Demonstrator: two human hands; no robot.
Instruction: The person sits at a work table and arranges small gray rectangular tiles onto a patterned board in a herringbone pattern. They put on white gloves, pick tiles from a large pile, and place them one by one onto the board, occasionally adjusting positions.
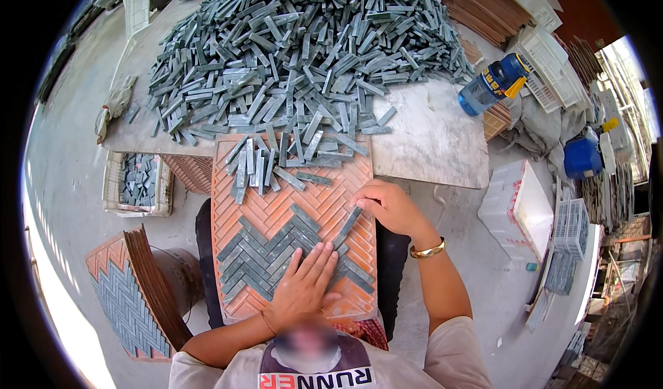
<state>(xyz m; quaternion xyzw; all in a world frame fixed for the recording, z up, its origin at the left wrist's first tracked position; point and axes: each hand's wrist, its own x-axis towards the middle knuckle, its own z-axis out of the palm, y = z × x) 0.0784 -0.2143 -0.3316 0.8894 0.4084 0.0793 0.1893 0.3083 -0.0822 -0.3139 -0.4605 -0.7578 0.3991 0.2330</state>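
Note:
An orange tray (231,164) with herringbone slots lies in front of me. Grey-green stone strips (252,251) fill a zigzag band across its lower half. My left hand (304,275) rests flat on this band, fingers stretched out. Between the thumb and fingers of my right hand (390,206) is one stone strip (347,224), slanting over the tray's right side, its lower end close to the left fingertips. Loose strips (259,164) are scattered over the tray's far end, below a large heap of strips (304,50).
The heap sits on a pale board (431,133). At left are a crate of stone pieces (138,182) and a stack of trays (135,299), the top one filled. To the right stand a blue bottle (483,88), a white foam box (514,209) and a blue jug (582,157).

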